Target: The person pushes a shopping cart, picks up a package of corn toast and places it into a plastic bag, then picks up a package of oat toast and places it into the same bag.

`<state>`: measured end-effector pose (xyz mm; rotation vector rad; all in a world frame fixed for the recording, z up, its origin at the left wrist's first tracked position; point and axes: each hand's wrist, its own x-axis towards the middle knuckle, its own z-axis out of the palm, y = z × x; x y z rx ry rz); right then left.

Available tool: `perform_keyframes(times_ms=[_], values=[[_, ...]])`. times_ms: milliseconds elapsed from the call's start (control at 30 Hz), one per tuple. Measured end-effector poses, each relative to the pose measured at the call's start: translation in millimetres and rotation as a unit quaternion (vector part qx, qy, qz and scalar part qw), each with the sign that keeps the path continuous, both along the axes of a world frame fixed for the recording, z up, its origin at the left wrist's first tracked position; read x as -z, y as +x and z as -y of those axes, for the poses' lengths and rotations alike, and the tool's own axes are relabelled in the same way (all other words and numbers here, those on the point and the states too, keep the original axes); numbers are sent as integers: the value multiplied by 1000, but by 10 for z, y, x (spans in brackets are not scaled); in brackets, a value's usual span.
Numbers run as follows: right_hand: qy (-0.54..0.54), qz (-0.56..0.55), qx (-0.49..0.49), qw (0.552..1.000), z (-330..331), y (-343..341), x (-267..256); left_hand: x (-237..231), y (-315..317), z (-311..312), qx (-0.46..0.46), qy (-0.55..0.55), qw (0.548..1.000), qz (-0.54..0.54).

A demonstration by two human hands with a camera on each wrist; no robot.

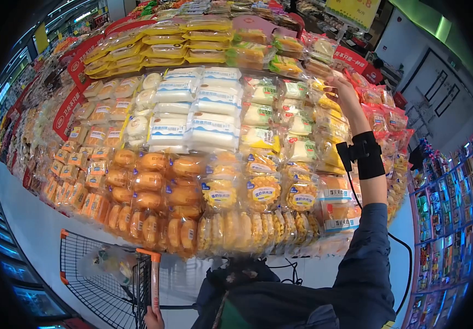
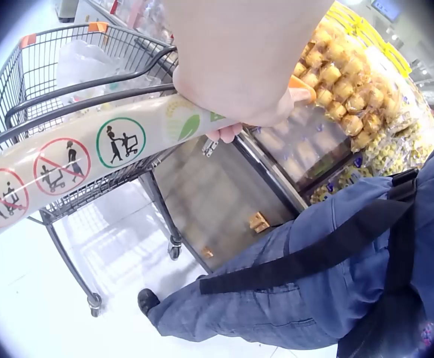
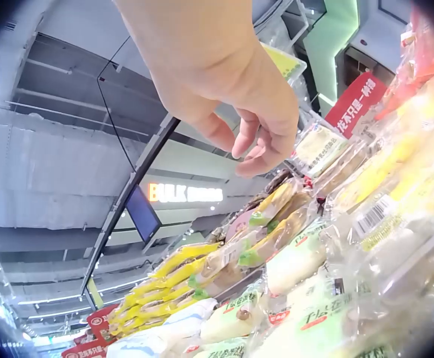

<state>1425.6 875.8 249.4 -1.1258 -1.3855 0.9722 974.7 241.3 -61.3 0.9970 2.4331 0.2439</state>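
My left hand (image 1: 153, 318) grips the handle (image 2: 82, 151) of a shopping cart (image 1: 96, 274), its fingers curled round the bar in the left wrist view. My right hand (image 1: 344, 92) is stretched out over the far right part of a bread display, with loosely bent fingers and nothing between them. Below it lie yellow-wrapped breads (image 1: 332, 116). Close behind its fingertips in the right wrist view is a clear-wrapped bread pack (image 3: 317, 149). Green-and-white wrapped breads (image 3: 299, 261) lie lower down, beside the yellow packs.
White bread bags (image 1: 214, 129), round buns (image 1: 148, 181) and yellow-labelled cakes (image 1: 262, 192) fill the display's middle and front. A plastic bag (image 1: 107, 263) sits in the cart. Red signs (image 1: 69, 112) edge the display, and a shelf of small goods (image 1: 450, 219) stands at the right.
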Motion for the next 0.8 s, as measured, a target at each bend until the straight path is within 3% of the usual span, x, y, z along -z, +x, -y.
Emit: perform_keyframes(times_ms=[267, 500, 600, 633, 667, 733, 800], values=[[-29, 13, -8, 999, -123, 0, 127, -21, -38, -30, 1, -26, 999, 19], [-37, 27, -7, 999, -681, -155, 150, -64, 19, -43, 4, -39, 999, -5], [-74, -62, -6, 995, -1050, -242, 71, -170, 56, -78, 20, 3, 1000, -20], [-75, -86, -8, 993, -1173, -280, 34, -146, 54, -97, -27, -10, 999, -13], [-91, -118, -4, 989, -1316, -317, 0, 277, -32, 52, -11, 157, 987, -16], [-123, -186, 2, 975, -1686, -352, -16, 212, 20, 6, -33, 151, 988, -16], [-115, -201, -30, 972, -1993, -320, -45, 281, -37, 38, 22, 194, 980, -43]])
